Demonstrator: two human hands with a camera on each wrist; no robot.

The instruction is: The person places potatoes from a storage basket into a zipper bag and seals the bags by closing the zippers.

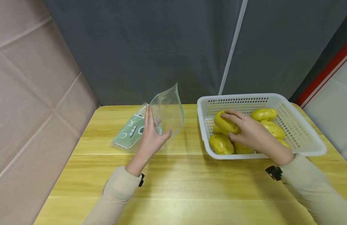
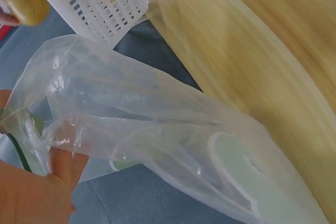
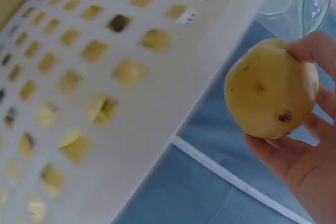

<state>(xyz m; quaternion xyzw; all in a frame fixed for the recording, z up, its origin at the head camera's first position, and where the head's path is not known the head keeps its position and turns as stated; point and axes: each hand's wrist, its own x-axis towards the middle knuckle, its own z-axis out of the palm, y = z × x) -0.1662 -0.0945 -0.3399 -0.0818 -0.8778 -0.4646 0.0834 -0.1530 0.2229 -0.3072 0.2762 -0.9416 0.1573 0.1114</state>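
Note:
My left hand (image 1: 152, 134) holds a clear zip bag (image 1: 169, 109) with a green printed face by its mouth. The bag stands gaping toward the right; its printed part lies low over the table. In the left wrist view, fingers (image 2: 62, 163) show against the crinkled film of the bag (image 2: 131, 98). Over the left part of a white basket (image 1: 200, 125), my right hand (image 1: 247, 129) grips a yellow potato (image 1: 225, 122). The right wrist view shows thumb and fingers around this potato (image 3: 270, 90), above the basket's rim.
Several more potatoes lie in the basket, among them one potato (image 1: 221, 144) at its near left corner and another potato (image 1: 264, 114) at the back. The wooden table (image 1: 184, 187) meets a dark grey curtain (image 1: 150, 50) behind and a pale wall covering (image 1: 35, 103) at left.

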